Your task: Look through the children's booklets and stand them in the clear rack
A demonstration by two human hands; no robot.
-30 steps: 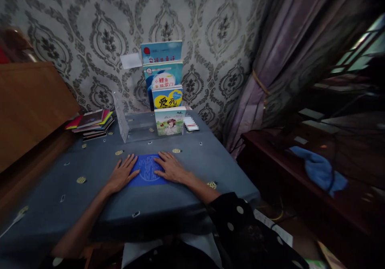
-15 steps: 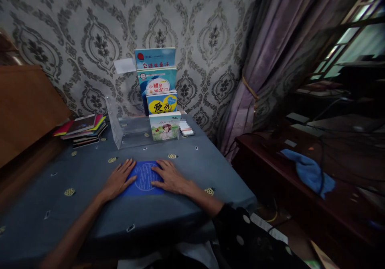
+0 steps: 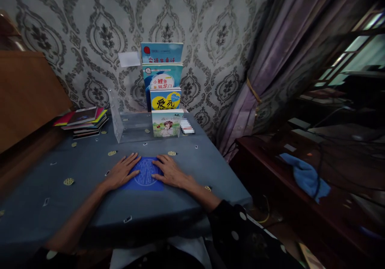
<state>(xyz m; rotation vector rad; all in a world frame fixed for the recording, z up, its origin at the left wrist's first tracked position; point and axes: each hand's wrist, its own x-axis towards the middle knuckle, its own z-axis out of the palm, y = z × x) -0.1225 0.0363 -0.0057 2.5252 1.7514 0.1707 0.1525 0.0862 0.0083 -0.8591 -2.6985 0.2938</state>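
A blue booklet (image 3: 146,184) with a circle of small white print lies flat on the cloth-covered table. My left hand (image 3: 122,172) rests on its left edge, fingers stretched out and flat. On its right edge lies my right hand (image 3: 171,171), also open with the fingers spread. Neither hand grips anything. Beyond them stands a clear acrylic book rack (image 3: 116,116). Books stand in tiers at its right side: a front book with a drawn girl (image 3: 166,125), a yellow and blue book (image 3: 165,100), and two blue-green books (image 3: 164,74) behind.
A stack of thin books (image 3: 86,120) lies at the table's back left, beside a brown wooden panel (image 3: 27,96). A white card (image 3: 129,59) is at the rack's upper left. To the right, a dark red desk (image 3: 270,168) carries a blue cloth (image 3: 306,176) and cables.
The camera view has shifted slightly. Both hands stay flat on the blue booklet, with little visible movement. The rack and books have not moved.
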